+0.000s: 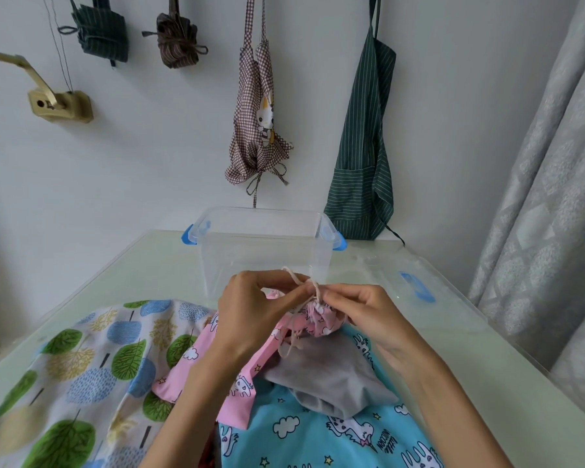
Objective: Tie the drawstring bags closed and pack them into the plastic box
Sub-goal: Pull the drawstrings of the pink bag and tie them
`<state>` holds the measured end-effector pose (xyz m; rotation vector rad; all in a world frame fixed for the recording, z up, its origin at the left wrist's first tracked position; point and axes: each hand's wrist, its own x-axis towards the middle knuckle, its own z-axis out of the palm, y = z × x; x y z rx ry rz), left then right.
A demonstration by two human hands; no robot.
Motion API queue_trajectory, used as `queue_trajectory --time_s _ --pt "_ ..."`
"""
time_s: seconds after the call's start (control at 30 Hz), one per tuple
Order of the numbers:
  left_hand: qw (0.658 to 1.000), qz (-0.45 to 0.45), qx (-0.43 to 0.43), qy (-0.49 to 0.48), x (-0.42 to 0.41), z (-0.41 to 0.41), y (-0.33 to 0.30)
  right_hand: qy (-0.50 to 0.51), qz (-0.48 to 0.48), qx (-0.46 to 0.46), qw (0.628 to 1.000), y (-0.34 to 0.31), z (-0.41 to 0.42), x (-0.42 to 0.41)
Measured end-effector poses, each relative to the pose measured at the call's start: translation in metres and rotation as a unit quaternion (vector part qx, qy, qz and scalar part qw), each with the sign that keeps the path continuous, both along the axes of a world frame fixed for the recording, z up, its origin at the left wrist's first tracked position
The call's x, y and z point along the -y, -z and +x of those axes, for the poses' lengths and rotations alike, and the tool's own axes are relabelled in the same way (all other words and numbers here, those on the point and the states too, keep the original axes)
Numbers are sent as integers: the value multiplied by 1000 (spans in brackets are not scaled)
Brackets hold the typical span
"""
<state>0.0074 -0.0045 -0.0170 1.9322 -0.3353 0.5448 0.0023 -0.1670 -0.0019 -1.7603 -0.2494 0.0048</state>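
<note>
A pink unicorn-print drawstring bag (pixel 240 376) lies in the middle of the table, its mouth gathered tight. My left hand (pixel 250 309) and my right hand (pixel 362 315) both pinch its cream drawstring (pixel 313 288) just above the gathered mouth, the cord crossing between my fingers. A grey bag (pixel 331 380) lies under it, a blue unicorn-print bag (pixel 321 430) nearer me, and a tree-print bag (pixel 81 369) to the left. The clear plastic box (pixel 264 248) with blue clips stands open behind my hands, with nothing visible inside.
The box's clear lid (pixel 416 285) with a blue clip lies flat on the table to the right. Aprons and tied bags hang on the wall behind. A grey curtain (pixel 547 197) hangs along the right side. The table's pale green top (pixel 132 265) shows left of the box.
</note>
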Motion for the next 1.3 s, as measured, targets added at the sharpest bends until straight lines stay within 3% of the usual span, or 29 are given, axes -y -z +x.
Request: queue_trajectory --time_s 0.13,0.2,0.33,0.47,0.5,0.57,0.63,0.67,0.7,0.77,0.8,0.83,0.9,0.93,0.97,1.07,1.1,1.17,1.23,1.3 --pt "999 -30 -18 32 -1 5 1 55 3 27 998 -2 1 -3" --pt "997 -46 -19 54 1 3 0 59 42 -7 997 -2 3 -4" --pt "995 -44 -13 89 4 2 0 -99 216 -138 962 -3 3 -3" --pt "991 -58 -24 115 6 2 0 -120 264 -130 948 -3 2 2" --pt "991 -63 -24 119 6 2 -1 -76 220 -87 969 -3 2 2" --pt "990 -72 -23 121 5 2 -1 84 7 77 993 2 7 8" --pt "990 -71 -26 122 5 3 -1 244 -212 251 913 6 10 15" --pt "990 -68 -29 124 6 4 0 295 -266 309 864 5 9 17" --pt "990 -63 -32 125 7 4 0 328 -285 351 829 4 7 18" --pt "990 -54 -33 123 10 4 1 360 -282 400 794 7 7 17" --pt "991 -54 -32 122 12 5 2 357 -260 397 805 8 6 15" --pt "991 -59 -30 120 12 6 4 340 -207 360 844 7 5 12" --pt "990 -71 -20 120 9 9 5 253 -20 205 945 0 5 10" --pt "989 -76 -12 126 8 9 4 192 89 110 971 -5 5 9" --pt "987 -83 -4 136 8 9 3 129 201 22 971 -8 4 8" --pt "979 -108 -1 174 10 5 -1 24 437 -142 888 -11 3 2" --pt "977 -114 -2 180 11 4 -1 11 465 -161 871 -10 3 0" --pt "979 -104 3 176 11 4 -1 0 466 -155 871 -8 4 -4" --pt "983 -77 8 164 10 4 0 14 429 -106 897 -6 6 -4" --pt "984 -71 9 160 6 4 -1 68 320 1 945 -6 8 2"
